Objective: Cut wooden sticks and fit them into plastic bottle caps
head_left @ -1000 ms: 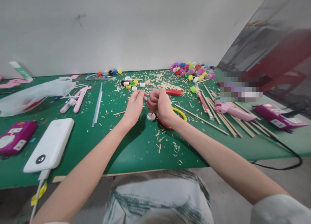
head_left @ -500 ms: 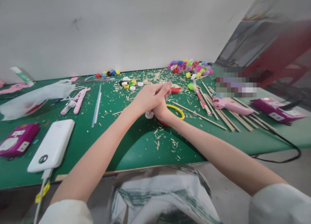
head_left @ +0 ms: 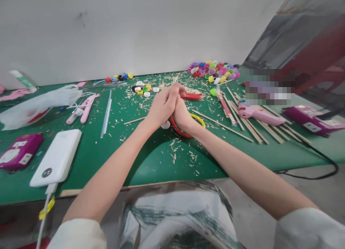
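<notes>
My left hand [head_left: 164, 104] is closed, its fingers pressed over my right hand [head_left: 183, 112], which is curled against it. The two hands meet above the table, and whatever lies between the palms, if anything, is hidden. Under and beside them lie a red ring [head_left: 180, 132] and a yellow ring [head_left: 201, 121], both partly covered by my right hand. A small white cap [head_left: 165, 125] sits just below my left wrist. Past my fingers is a red piece [head_left: 192, 96] next to pale wood shavings.
Thin wooden sticks [head_left: 252, 130] and a pink glue gun [head_left: 260, 114] lie at right. A heap of coloured caps [head_left: 214, 71] stands behind. At left are a white power bank [head_left: 58, 157], a purple power socket [head_left: 20, 152], a plastic bag [head_left: 40, 105] and clear glue sticks [head_left: 106, 114].
My hands have shifted slightly and my fingers are turned more upright, still pressed together. More of the red ring shows. The whole view has tilted a little.
</notes>
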Available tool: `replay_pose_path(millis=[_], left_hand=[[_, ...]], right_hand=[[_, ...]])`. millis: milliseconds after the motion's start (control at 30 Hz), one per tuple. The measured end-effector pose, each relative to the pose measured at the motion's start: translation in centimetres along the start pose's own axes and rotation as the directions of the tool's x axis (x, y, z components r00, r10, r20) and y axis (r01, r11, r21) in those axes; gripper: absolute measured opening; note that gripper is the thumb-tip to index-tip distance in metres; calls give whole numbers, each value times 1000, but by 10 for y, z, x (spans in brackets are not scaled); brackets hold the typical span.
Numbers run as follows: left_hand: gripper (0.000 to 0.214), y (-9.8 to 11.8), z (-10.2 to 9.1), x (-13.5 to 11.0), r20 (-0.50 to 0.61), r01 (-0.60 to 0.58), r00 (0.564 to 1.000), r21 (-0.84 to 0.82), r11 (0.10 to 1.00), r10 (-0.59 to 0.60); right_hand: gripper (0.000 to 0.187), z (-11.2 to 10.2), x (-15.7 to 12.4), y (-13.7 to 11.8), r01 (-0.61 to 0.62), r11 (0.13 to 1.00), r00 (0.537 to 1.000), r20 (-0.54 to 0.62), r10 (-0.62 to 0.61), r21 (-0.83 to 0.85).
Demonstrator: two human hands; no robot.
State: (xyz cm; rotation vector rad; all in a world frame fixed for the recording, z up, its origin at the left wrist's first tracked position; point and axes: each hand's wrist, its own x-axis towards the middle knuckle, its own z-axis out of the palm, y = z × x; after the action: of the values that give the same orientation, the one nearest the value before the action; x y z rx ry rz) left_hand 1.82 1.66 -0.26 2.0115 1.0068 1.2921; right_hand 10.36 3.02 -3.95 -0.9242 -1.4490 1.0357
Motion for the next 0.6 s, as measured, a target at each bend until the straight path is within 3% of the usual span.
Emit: replay_pose_path(millis=[67,167,200,267,367,467,600], left_hand=[[32,-4,2,-3,-145,41,989,-1,999,-41],[10,-9,3,-6,-307,215,927,-29,976,-213],[8,-10,3,-7,-285,274,916,-68,959,-282],[15,-12,2,-8,-109,348,924,-158,924,-366],[26,-11,0,-9,152,333,941,-245,910,-303],[36,-8,0,-10,198,294,948,-245,924,-249],[27,-3,5,-11,274,363,909,-150,920,-315]], right_hand=[[20,-2,3,-5,27,999,998,-50,-27,-18],[10,-2,7,-11,-11,999,994,-111,6,-39],[10,-3,8,-13,-22,998,991,-132,15,-54],[13,-3,8,-17,-40,994,988,-154,24,-102],[18,-3,6,-24,-41,982,994,-108,22,-184],[20,-6,13,-33,-59,957,998,-43,49,-284],[20,-7,36,-46,-44,940,994,79,75,-337]])
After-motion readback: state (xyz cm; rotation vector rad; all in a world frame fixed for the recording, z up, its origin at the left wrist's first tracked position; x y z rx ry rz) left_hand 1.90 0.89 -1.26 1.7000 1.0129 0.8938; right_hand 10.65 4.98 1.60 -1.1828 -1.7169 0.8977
